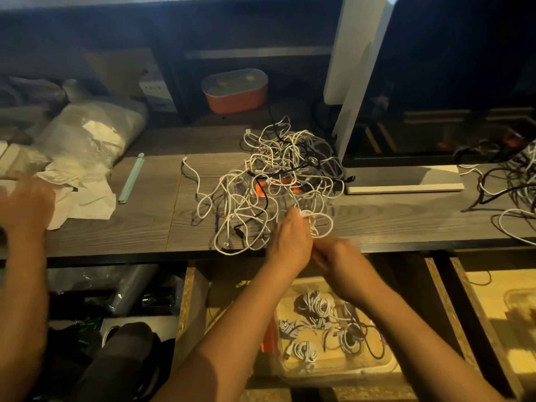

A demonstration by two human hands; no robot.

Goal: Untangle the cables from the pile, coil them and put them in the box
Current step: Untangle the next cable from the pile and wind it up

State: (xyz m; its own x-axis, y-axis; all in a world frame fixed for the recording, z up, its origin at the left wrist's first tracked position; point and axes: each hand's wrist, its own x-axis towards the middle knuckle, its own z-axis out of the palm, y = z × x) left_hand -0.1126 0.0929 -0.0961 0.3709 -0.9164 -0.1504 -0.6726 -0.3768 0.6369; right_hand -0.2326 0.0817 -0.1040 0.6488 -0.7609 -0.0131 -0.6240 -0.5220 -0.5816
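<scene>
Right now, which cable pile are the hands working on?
The centre pile, left of the monitor stand; the left hand grips its near white loop. The other pile lies far right.

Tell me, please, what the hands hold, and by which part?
The left hand pinches a thin white cable by a bunched loop at the near edge of the tangled pile. Whether the blurred right hand grips it too cannot be told.
</scene>
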